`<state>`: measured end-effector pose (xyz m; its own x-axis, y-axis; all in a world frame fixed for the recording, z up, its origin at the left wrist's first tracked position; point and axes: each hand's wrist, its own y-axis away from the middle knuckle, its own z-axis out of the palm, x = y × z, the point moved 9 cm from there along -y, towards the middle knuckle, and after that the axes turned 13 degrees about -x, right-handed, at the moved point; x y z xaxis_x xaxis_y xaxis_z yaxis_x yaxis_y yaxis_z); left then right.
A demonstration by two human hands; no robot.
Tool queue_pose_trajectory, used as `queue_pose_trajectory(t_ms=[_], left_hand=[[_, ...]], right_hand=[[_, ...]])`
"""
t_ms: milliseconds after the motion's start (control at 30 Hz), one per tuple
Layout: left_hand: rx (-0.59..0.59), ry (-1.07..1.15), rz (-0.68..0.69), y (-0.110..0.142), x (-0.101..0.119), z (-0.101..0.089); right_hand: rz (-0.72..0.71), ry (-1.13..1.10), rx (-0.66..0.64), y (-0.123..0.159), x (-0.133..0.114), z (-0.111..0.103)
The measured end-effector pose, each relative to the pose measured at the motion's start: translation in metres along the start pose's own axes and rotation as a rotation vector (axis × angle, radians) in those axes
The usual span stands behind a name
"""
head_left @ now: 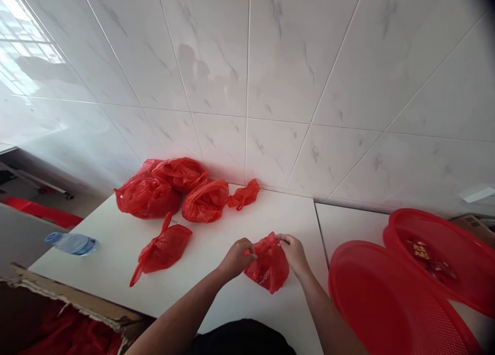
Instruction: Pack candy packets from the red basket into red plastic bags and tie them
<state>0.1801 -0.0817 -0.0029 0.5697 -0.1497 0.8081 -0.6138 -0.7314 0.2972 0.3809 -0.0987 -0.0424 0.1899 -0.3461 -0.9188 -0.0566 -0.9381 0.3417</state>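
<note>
A small red plastic bag [268,267] lies on the white table [216,298] in front of me. My left hand [236,258] pinches its top left edge and my right hand [294,253] pinches its top right edge. Something shiny shows through the bag's lower left side. Another tied red bag [162,249] lies to the left of it, apart from my hands.
Several filled red bags [170,190] are piled against the tiled wall. A water bottle [73,243] lies at the table's left edge. A torn cardboard box [65,319] with red material sits at lower left. Two red plastic baskets [394,303] stand on the right.
</note>
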Motion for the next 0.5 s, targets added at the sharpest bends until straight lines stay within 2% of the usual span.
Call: queue_pose_trajectory(t_ms=[100,233,300,367,433,500], left_hand=[[-0.107,-0.062,-0.013,0.008,-0.013,0.005],[-0.289,-0.043,-0.114,0.019,-0.034,0.018],[-0.308,0.044,-0.134,0.021,-0.042,0.019],[-0.309,0.164,-0.124,0.021,-0.049,0.018],[-0.316,0.244,-0.127,0.019,-0.056,0.020],[-0.299,0.224,-0.135,0.014,-0.060,0.024]], right_hand=[[0.072,0.056,0.156,0.001,0.028,-0.021],[0.097,0.069,0.183,0.005,0.047,-0.028],[0.071,0.028,0.104,0.007,0.051,-0.024],[0.064,-0.032,-0.038,0.009,0.057,-0.017],[0.105,-0.065,-0.177,0.014,0.067,-0.010],[0.173,-0.063,-0.220,0.019,0.078,-0.008]])
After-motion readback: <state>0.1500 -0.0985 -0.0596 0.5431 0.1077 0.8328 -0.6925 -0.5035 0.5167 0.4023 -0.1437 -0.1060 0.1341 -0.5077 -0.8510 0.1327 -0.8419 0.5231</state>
